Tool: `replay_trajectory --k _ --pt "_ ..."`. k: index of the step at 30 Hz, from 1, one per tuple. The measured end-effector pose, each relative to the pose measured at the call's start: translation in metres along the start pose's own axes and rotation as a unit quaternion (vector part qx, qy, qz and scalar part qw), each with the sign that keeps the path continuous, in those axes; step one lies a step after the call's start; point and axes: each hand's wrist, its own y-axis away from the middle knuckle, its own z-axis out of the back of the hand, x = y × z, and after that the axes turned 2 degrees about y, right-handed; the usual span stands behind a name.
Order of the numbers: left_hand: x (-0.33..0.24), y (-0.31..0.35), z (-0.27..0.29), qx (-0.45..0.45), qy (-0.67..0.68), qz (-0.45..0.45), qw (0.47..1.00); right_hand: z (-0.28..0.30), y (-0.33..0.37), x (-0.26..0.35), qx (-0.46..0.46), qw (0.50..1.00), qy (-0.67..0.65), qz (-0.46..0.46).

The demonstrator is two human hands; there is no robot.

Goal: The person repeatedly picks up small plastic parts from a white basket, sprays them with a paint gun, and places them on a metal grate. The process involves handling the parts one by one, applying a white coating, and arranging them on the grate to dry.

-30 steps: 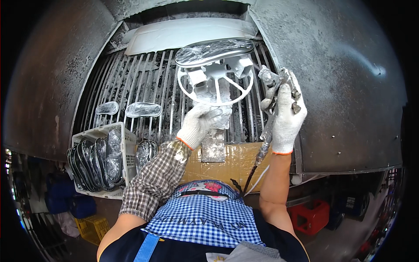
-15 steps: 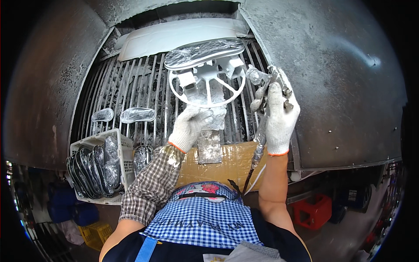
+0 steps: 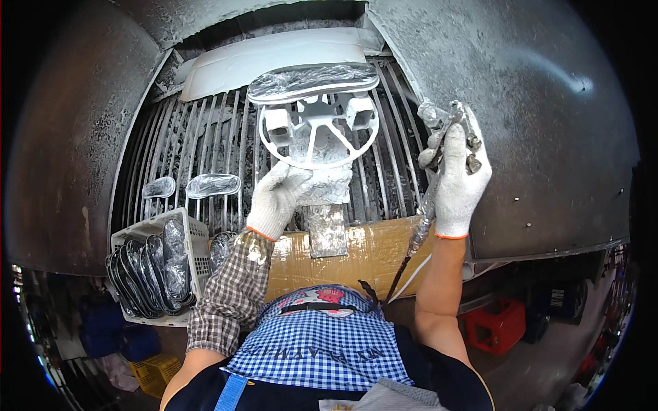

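Note:
A white, paint-crusted spoked wheel (image 3: pixel 312 140) stands over the slatted grate. On its square holders lies a long oval part (image 3: pixel 315 82), with clear plastic film over its dark face and a white rim along its edge. My left hand (image 3: pixel 277 195), in a white knit glove, has its fingertips curled at the wheel's near-left rim. To the right, my gloved right hand (image 3: pixel 460 168) is closed round a spray gun (image 3: pixel 439 137), held apart from the wheel and the oval part. A hose runs down from the gun toward me. Fingers partly hide the gun's body.
Two small film-covered oval parts (image 3: pixel 214 185) lie on the grate (image 3: pixel 205 137) at left. A white crate (image 3: pixel 199 253) holds several larger ones. Metal booth walls (image 3: pixel 528 171) rise on both sides. Brown-taped cardboard (image 3: pixel 377 250) covers the near edge; a red container (image 3: pixel 495 325) stands lower right.
My right hand has moved the spray gun to the right, away from the wheel. The wheel and oval part have turned slightly. My left hand has shifted left along the rim.

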Motion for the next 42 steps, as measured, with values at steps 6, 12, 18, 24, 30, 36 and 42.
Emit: replay_trajectory --k 6,12,18,24,30,36,42 --pt "-0.023 -0.001 0.009 0.024 -0.004 -0.012 1.000 0.006 0.022 0.020 0.073 0.997 -0.007 -0.034" --pt "-0.033 -0.005 0.017 0.004 0.029 -0.055 0.998 0.014 0.026 0.023 0.014 0.999 0.022 -0.029" --pt "0.000 0.004 0.000 0.036 -0.013 -0.003 0.999 0.015 0.041 0.035 0.025 0.998 0.010 -0.048" --pt "0.038 0.011 -0.011 -0.003 0.007 0.044 0.999 0.013 0.048 0.034 0.013 0.998 0.064 -0.023" --pt "0.028 0.008 -0.015 -0.004 0.018 0.030 0.999 0.012 0.051 0.040 0.035 0.997 0.014 -0.063" --pt "0.008 0.008 -0.006 -0.007 0.002 0.015 1.000 0.009 0.052 0.037 0.067 0.995 0.035 -0.065" --pt "-0.012 0.008 -0.005 0.039 0.008 0.000 0.999 0.007 0.054 0.034 0.108 0.990 -0.004 -0.085"
